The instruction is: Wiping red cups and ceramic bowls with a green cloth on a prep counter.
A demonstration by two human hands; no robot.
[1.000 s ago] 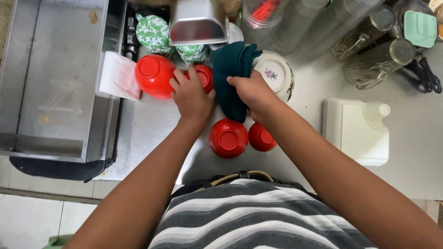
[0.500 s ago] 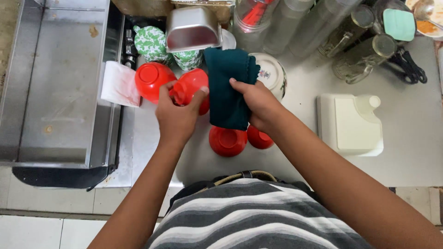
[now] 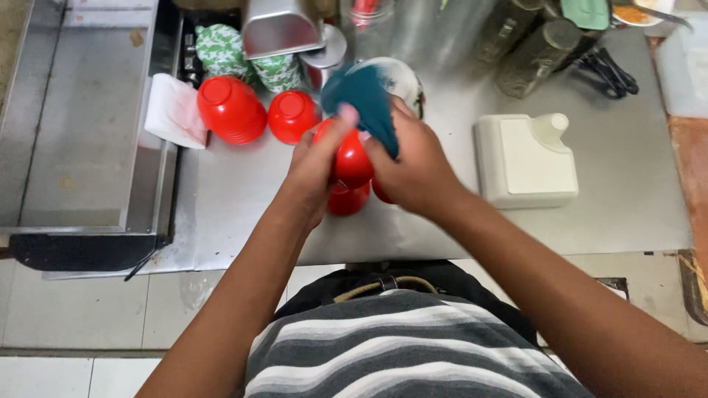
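1. Wiping is in hand: a red bowl (image 3: 351,158) is gripped by the left hand (image 3: 313,173), fingers closed round its side, above the steel counter (image 3: 243,206).
2. A dark teal cloth (image 3: 369,99) is pressed against the bowl by the right hand (image 3: 417,169), whose fingers are clamped on the cloth; the cloth rises toward 12 o'clock from the bowl.
3. Two red bowls (image 3: 231,109) (image 3: 293,116) are seen upside down at 10 o'clock from the hands, beside a folded white cloth (image 3: 175,110); these are judged already dealt with, though it cannot be told for sure.
4. Two more red pieces (image 3: 346,200) lie directly beneath the hands, at 6 o'clock from the held bowl, largely hidden; they are judged to be left to do.
5. A patterned plate (image 3: 402,77) is partly covered behind the cloth; its state cannot be told.
6. A white plastic jug (image 3: 525,158) lies at 3 o'clock, apart from the hands and untouched.
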